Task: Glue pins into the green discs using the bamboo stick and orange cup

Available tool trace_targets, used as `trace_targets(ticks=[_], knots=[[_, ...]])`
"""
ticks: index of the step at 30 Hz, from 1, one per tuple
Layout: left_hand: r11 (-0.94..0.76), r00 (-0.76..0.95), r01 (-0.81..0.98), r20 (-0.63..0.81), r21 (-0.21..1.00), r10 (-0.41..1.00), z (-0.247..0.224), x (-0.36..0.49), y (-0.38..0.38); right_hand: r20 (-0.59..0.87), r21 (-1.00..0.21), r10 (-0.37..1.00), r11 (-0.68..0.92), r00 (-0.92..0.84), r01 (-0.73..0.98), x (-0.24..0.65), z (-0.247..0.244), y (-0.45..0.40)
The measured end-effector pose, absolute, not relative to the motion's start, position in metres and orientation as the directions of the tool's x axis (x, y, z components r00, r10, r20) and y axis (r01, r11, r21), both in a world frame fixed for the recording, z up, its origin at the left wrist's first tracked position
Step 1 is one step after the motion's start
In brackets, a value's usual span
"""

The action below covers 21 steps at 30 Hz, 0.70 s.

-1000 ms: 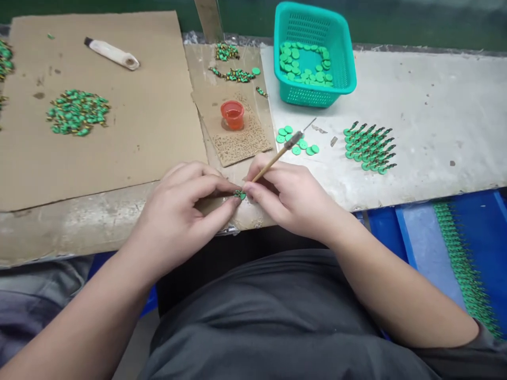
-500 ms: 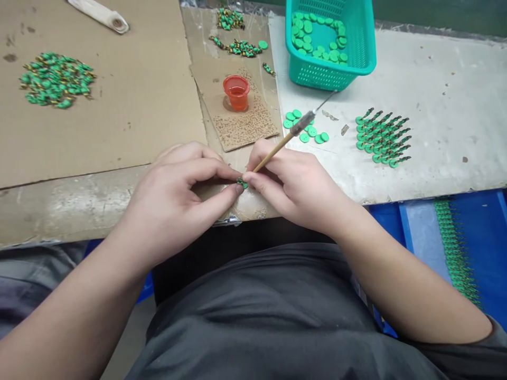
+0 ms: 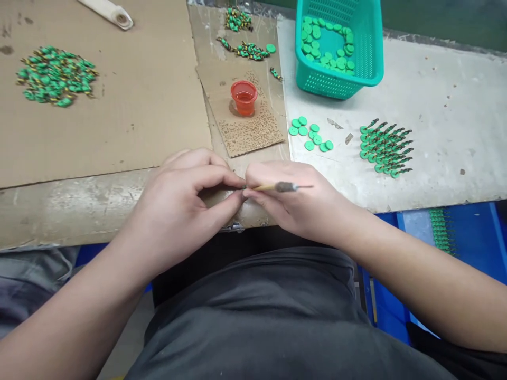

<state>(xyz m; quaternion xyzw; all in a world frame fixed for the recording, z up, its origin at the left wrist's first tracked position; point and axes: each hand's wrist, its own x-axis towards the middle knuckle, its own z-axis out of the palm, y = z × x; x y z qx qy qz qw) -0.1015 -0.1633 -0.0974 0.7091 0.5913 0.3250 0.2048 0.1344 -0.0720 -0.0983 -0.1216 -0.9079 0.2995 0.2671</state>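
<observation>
My left hand [image 3: 186, 203] pinches a small green piece [image 3: 244, 187] at the table's front edge, mostly hidden by the fingertips. My right hand [image 3: 301, 198] meets it there, its thumb and fingers closed on a thin wooden-handled needle tool [image 3: 284, 187]. The tool lies nearly level across the hand, its metal tip pointing right. Beyond the hands, a red cup [image 3: 244, 98] of liquid stands on a speckled cardboard piece [image 3: 253, 129]. Loose green buttons [image 3: 302, 131] lie to its right.
A teal basket [image 3: 336, 84] of green discs stands at the back. Green figures on discs [image 3: 386, 148] stand in rows at the right. A heap of green-and-gold pieces [image 3: 57, 76] lies at the left. Blue trays [image 3: 475, 232] sit below the table's right edge.
The needle tool has swung down from pointing up and right to nearly level. The small green piece is now more covered by my fingers. The whole view has shifted slightly.
</observation>
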Motion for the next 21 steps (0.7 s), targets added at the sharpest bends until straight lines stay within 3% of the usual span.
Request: trace_targets(ticks=[7,14,21], knots=[[-0.229,0.137,0.695,0.186,0.682,0.973,-0.093,-0.106,-0.161,0.401,-0.559,0.361,0.825,-0.842,0.088,0.135,-0.1,-0.074],[-0.17,0.073,0.68,0.165,0.713,0.984,-0.097,-0.104,-0.165,0.422,-0.665,0.575,0.722,-0.701,0.192,0.142,-0.109,-0.084],[-0.204,0.069,0.699,0.22,0.685,0.973,-0.101,-0.101,-0.168,0.497,-0.617,0.539,0.771,-0.679,0.16,0.136,-0.112,-0.09]])
